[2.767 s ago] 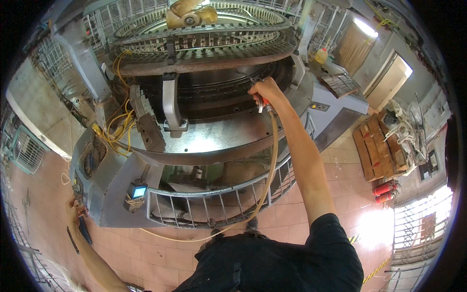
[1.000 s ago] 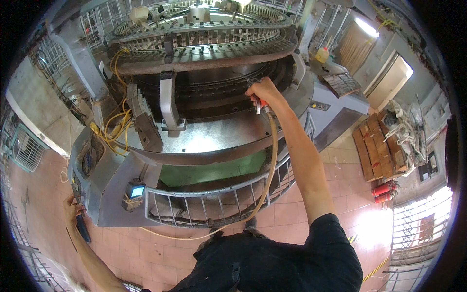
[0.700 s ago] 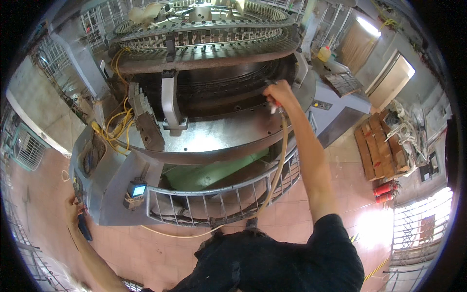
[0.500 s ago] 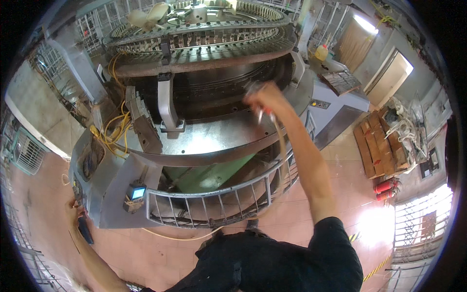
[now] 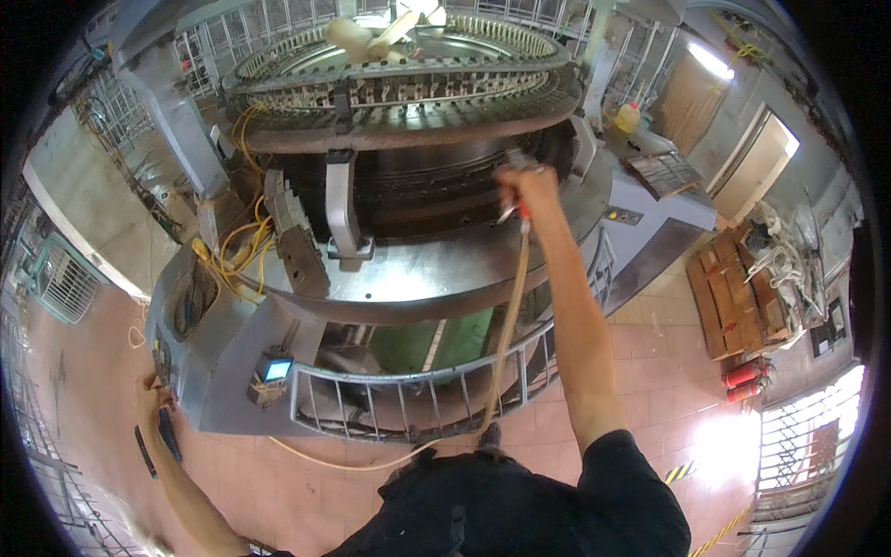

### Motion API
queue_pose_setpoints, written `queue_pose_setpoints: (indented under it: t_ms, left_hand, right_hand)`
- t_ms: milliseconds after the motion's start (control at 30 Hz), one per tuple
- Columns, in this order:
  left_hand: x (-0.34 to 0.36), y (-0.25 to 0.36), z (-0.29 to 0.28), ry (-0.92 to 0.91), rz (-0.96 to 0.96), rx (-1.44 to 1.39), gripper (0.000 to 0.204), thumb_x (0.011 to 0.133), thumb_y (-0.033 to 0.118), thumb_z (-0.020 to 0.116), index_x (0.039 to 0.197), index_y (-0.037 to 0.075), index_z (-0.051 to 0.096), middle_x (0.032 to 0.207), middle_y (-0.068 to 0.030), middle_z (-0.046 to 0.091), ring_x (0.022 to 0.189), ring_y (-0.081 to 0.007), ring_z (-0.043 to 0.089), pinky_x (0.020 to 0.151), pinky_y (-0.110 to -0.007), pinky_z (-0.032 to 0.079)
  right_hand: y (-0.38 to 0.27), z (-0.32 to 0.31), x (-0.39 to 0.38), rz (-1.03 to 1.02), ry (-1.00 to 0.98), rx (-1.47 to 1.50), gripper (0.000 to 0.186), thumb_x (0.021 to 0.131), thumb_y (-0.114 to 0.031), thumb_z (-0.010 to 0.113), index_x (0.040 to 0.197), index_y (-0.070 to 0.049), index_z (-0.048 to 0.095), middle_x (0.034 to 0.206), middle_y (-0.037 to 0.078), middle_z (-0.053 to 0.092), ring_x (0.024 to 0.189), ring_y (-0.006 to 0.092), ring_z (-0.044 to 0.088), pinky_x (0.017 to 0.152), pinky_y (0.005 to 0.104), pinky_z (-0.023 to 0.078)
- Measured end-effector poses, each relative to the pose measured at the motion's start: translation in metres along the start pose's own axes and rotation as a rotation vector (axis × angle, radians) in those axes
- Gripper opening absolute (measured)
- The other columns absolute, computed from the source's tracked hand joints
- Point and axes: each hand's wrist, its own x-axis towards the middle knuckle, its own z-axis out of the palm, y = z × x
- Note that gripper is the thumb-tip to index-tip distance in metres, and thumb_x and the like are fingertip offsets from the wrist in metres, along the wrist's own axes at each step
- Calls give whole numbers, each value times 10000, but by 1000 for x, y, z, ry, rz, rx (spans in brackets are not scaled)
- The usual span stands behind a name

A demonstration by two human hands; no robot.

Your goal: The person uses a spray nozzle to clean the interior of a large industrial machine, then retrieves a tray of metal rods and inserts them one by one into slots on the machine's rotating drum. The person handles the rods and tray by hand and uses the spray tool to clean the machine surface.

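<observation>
My right hand (image 5: 525,186) is closed round an air gun (image 5: 520,212) with a red part and a silver lever, blurred at its nozzle, in front of the dark recessed ring (image 5: 418,195) of a large circular machine. A beige hose (image 5: 506,353) hangs from the gun and loops across the floor. At far left, my left hand (image 5: 147,395) is closed at the machine's grey side housing (image 5: 218,362), beside a metal lever and dark handles; what it grips is unclear. Above the recess sits a toothed steel ring (image 5: 436,116). A curved railing (image 5: 371,385) runs below the steel deck (image 5: 418,278).
Yellow cables (image 5: 232,260) and a small lit screen (image 5: 277,369) are on the machine's left. To the right are a tray (image 5: 664,172), a wooden crate (image 5: 719,288), red fire extinguishers (image 5: 742,373) and a doorway (image 5: 752,162). Pink tiled floor (image 5: 631,371) lies around the machine.
My right hand with the gun has swung about at the recess and now sits slightly further right. The whole view has shifted a little rightward and down. Pale fan blades on top have changed position.
</observation>
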Motion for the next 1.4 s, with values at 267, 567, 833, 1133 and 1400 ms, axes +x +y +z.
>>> queue_pose_setpoints:
  t_ms: [267, 567, 833, 1133, 1400]
  left_hand:
    - [-4, 8, -2, -60, 0, 24, 590, 766, -138, 545, 1328, 31, 605, 861, -79, 681, 614, -146, 638, 486, -253, 490]
    - [-7, 16, 0, -45, 7, 85, 528, 759, -158, 527, 1259, -12, 613, 907, -86, 676, 615, -154, 640, 489, -257, 501]
    - [3, 5, -3, -57, 26, 25, 515, 761, -138, 500, 1237, 4, 635, 855, -54, 671, 605, -132, 630, 465, -242, 490]
    - [-4, 11, 5, -37, -10, -4, 479, 786, -104, 537, 1241, 20, 623, 847, -44, 659, 602, -137, 625, 511, -259, 532]
    - [-7, 17, 4, -115, -21, 2, 481, 803, -81, 547, 1275, -4, 595, 899, -67, 655, 649, -146, 627, 568, -274, 533]
  right_hand:
    - [4, -6, -24, 76, -98, -193, 202, 758, -106, 808, 796, 51, 688, 617, 103, 659, 485, 175, 624, 466, 325, 504]
    - [-12, -5, -23, 9, -104, -228, 131, 760, -56, 768, 721, 22, 670, 594, 83, 638, 488, 153, 609, 475, 299, 472]
    - [21, -18, 9, 196, -474, 34, 171, 814, -93, 775, 741, 47, 709, 607, 129, 655, 488, 198, 630, 454, 345, 516]
    - [19, -28, -7, 160, -416, -235, 169, 825, -114, 756, 815, 51, 722, 663, 118, 683, 564, 172, 659, 504, 320, 518]
    - [10, -55, -98, 347, -668, -643, 711, 653, -288, 886, 1188, 72, 587, 774, 78, 680, 678, 166, 658, 652, 318, 531]
